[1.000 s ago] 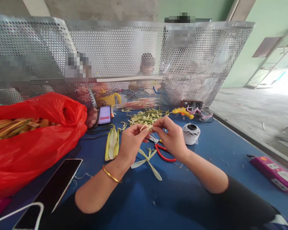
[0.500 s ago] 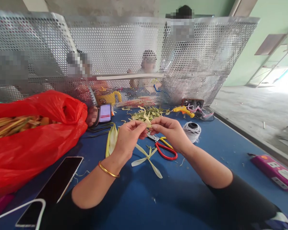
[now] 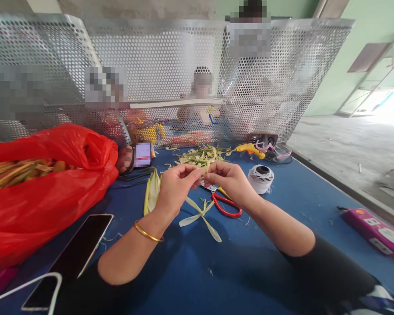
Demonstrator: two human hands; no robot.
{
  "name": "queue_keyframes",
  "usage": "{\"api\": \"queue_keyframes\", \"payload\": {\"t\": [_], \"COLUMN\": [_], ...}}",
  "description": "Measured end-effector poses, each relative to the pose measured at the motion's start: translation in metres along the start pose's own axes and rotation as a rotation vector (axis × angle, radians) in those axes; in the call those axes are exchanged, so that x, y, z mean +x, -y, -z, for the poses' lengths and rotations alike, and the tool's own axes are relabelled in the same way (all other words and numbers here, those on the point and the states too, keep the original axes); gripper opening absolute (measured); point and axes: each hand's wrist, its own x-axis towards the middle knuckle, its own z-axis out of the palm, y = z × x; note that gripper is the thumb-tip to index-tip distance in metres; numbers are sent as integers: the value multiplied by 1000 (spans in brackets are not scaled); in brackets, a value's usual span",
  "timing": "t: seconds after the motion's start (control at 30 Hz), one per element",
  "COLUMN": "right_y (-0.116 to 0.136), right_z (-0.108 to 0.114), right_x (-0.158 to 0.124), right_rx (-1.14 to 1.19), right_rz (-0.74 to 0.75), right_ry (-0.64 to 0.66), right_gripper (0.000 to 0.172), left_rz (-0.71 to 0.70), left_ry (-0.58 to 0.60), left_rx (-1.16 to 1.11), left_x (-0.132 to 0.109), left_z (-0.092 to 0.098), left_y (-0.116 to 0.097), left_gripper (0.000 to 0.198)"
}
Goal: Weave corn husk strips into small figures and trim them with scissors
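Just above the table's middle, both hands meet at a pale leaf strip [image 3: 205,170]. My left hand [image 3: 176,186] pinches one side of it between thumb and fingers. My right hand [image 3: 233,180] pinches the other side, fingertips close to the left ones. Below them lies a cross-shaped piece of pale leaf strips [image 3: 202,215] on the blue tabletop. Red-and-yellow-handled scissors [image 3: 231,215] lie partly hidden under my right hand. Left of my left hand is a bundle of pale green leaves [image 3: 153,191]. A heap of leaf scraps [image 3: 200,155] sits beyond my fingers.
At left bulges a red plastic bag [image 3: 49,214] of dry strips, near a phone [image 3: 77,247]. To the right are a white string spool [image 3: 260,183], yellow glue gun [image 3: 249,150] and purple power strip [image 3: 376,232]. A perforated metal screen [image 3: 157,57] separates several people behind.
The strip's end that stood up above my fingers is now lower, mostly covered by the fingertips. Both hands keep their pinch, and the view has shifted slightly.
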Motion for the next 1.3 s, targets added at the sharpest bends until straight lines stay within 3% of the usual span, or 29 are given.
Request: {"api": "queue_keyframes", "payload": {"t": [0.2, 0.4, 0.47, 0.57, 0.63, 0.73, 0.83, 0.93, 1.0, 1.1, 1.2, 1.3], "right_y": [-15, -3, 5, 8, 2, -11, -16, -14, -13, -17, -25, -27], "right_z": [-10, -1, 12, 31, 36, 32, 27, 28, 26, 13, -3, -7], "right_x": [-4, -5, -1, 3, 4, 3, 3, 5, 6, 6, 3, 3], "right_rx": [-39, -586, -772, -1215, -1445, -1537, -1544, -1433, -1144, -566, -262, -110], "right_rz": [33, 184, 125, -104, -273, -336, -314, -202, -57, 69, 34, -22], "right_ry": [-110, -165, -93, 267, 468, 558, 578, 507, 309, 2, -90, -109], "right_gripper": [17, 29, 31, 12, 27, 43, 47, 32, 27, 34, 42, 38], "left_rz": [156, 185, 192, 235, 278, 322, 326, 274, 218, 148, 119, 127], "left_ry": [-150, -143, -152, -181, -198, -205, -206, -215, -216, -187, -132, -108], "left_rx": [-201, -197, -188, -181, -199, -232, -235, -198, -157, -107, -91, -63], "left_x": [-3, -1, 3, 11, 15, 19, 20, 20, 18, 12, 5, 2], "left_z": [-10, -11, -7, -1, 3, 7, 9, 7, 4, -3, -9, -10], "left_y": [8, 10, 12, 15, 17, 16, 14, 13, 15, 19, 21, 21], "left_gripper": [16, 19, 21, 23, 23, 21, 18, 16, 14, 10, 9, 8]}}
